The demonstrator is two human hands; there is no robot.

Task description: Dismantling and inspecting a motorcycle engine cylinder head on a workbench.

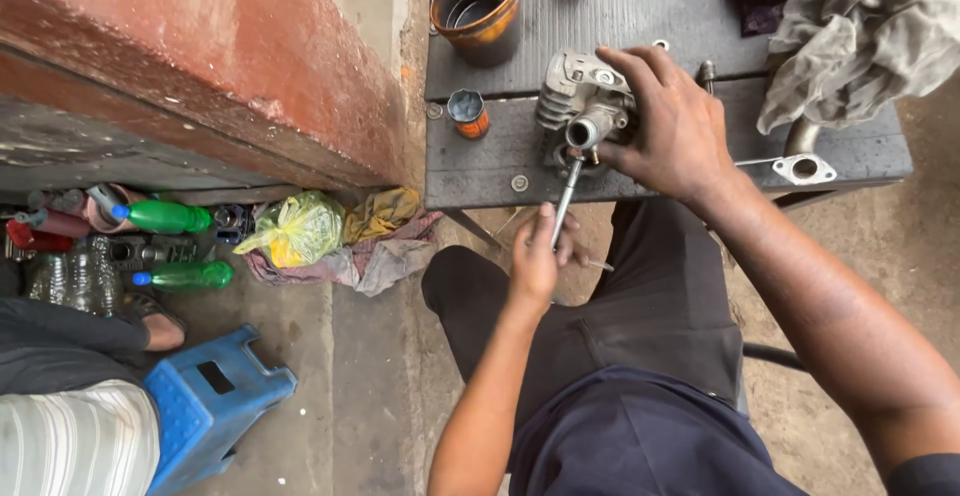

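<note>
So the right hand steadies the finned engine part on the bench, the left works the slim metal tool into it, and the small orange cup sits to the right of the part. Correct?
Not quite. In the head view the small orange cup sits to the left of the finned engine part, not the right. The rest holds: the right hand steadies the part on the bench, and the left hand works the slim metal tool into it.

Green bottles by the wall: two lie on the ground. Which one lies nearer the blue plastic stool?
The lower green bottle, just above the blue stool. The other green bottle lies farther up, beside the red items.

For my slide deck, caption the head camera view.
Right hand steadies a finned engine cylinder head; left hand works a metal tool.
</note>
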